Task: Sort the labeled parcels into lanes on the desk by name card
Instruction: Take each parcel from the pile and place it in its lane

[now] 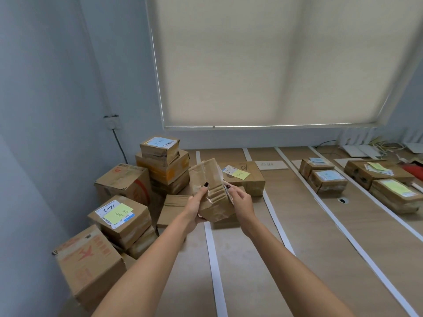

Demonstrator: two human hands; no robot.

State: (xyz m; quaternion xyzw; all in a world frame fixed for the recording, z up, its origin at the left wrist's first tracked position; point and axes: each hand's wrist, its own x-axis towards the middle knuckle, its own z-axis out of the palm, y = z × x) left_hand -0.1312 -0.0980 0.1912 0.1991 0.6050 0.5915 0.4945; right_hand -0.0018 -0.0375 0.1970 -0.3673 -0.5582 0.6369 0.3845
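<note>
Two hands hold one parcel (211, 193) up above the desk (251, 259), just right of the heap at the near-left corner. Parcel: small brown cardboard box, crumpled, wrapped in clear tape that wrinkles along the near edge; tilted, one corner pointing far-left. Whatever label it carries is turned away; only a pale sliver shows at its right side.

Left hand (194, 207): cupped under and around the box's left face, thumb laid flat up the front, dark nail polish. Gripping firmly.

Right hand (241, 200): fingers curled in against the right edge, pinching at that pale sliver beside the box.

Unsorted stack (121, 213) at left: several cartons piled against the wall, some with white labels and yellow sticky notes, one tall pile at the far end.

White tape strips (214, 266) run near to far, dividing the desk into lanes. Sorted box (245, 177) with a yellow note sits just beyond the held one. Two boxes (324, 177) lie in a lane further right; more boxes (386, 186) in the far-right lane.
</note>
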